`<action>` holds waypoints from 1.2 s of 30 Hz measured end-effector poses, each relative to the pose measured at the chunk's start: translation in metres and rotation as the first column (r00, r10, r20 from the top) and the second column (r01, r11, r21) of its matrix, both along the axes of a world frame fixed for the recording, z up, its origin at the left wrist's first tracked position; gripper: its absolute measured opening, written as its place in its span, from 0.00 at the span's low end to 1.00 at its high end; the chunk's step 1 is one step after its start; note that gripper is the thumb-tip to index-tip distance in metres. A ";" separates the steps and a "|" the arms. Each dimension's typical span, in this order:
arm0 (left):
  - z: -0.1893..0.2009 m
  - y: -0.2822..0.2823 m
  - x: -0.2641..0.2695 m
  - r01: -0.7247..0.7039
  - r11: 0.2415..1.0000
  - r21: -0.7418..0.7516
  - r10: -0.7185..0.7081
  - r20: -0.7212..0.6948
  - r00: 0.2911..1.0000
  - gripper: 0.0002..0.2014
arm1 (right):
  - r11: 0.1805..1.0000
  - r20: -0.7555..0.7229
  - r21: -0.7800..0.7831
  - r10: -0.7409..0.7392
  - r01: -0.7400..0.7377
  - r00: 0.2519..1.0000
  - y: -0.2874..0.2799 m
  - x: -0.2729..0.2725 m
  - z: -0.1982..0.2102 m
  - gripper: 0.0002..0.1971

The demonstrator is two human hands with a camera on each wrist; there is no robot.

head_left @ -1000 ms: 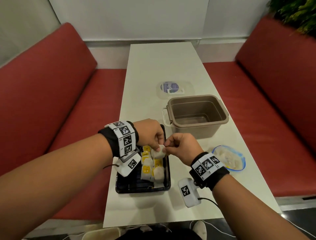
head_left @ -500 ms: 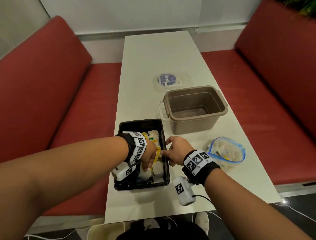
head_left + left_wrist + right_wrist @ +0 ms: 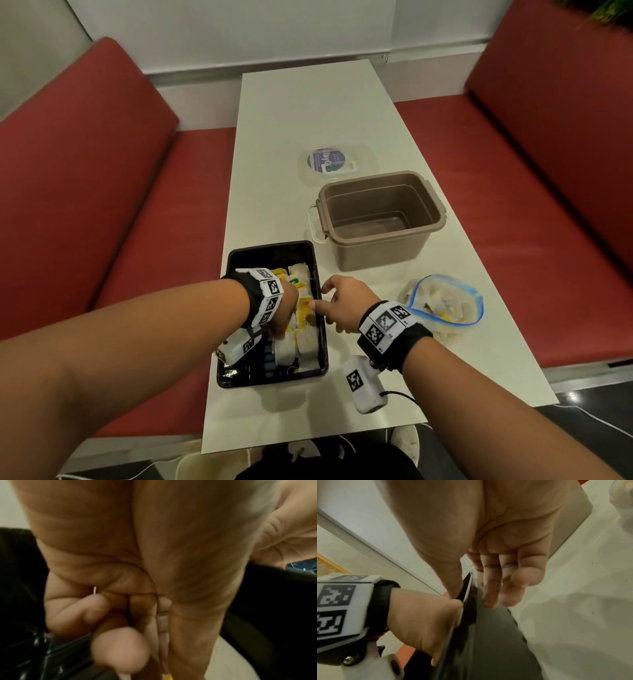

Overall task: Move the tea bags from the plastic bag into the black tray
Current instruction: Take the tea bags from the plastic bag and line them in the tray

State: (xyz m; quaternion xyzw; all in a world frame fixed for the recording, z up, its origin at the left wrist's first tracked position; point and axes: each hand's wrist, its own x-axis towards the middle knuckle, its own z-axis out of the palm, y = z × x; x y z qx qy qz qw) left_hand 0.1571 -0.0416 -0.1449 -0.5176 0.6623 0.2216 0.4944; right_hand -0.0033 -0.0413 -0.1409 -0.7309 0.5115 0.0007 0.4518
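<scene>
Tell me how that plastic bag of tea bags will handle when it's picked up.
The plastic bag looks crumpled and thin, so it will probably sag and flop. Its blue-rimmed mouth gapes open, so tea bags could spill if tipped. It likely weighs little.

Head view looks down along the table (image 3: 308, 113) | wrist views sit close under each palm, facing fingertips | all three share the black tray (image 3: 274, 247) (image 3: 274, 601) (image 3: 488, 649).
</scene>
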 end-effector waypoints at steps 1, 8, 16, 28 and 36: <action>0.007 -0.002 0.000 -0.034 0.999 -0.023 0.033 -0.019 0.999 0.15 | 1.000 0.004 -0.016 0.000 0.000 1.000 -0.004 -0.004 0.002 0.21; 0.089 -0.022 -0.009 -0.337 0.929 -0.151 0.254 -0.400 0.881 0.17 | 0.996 0.092 -0.087 -0.014 0.023 0.996 -0.041 -0.062 0.036 0.09; 0.097 -0.041 -0.134 -0.482 0.838 -0.256 0.135 -0.758 0.638 0.11 | 0.979 -0.192 -0.203 -0.053 0.013 0.980 -0.080 -0.160 0.031 0.08; -0.025 -0.041 -0.217 -0.552 0.720 -0.421 0.373 -0.436 0.819 0.10 | 0.972 -0.462 -0.108 0.139 -0.211 0.876 -0.079 -0.212 -0.025 0.11; -0.041 -0.021 -0.210 -0.630 0.674 -0.385 0.370 -0.562 0.740 0.22 | 0.965 -0.392 -0.141 0.149 -0.219 0.908 -0.075 -0.213 -0.031 0.33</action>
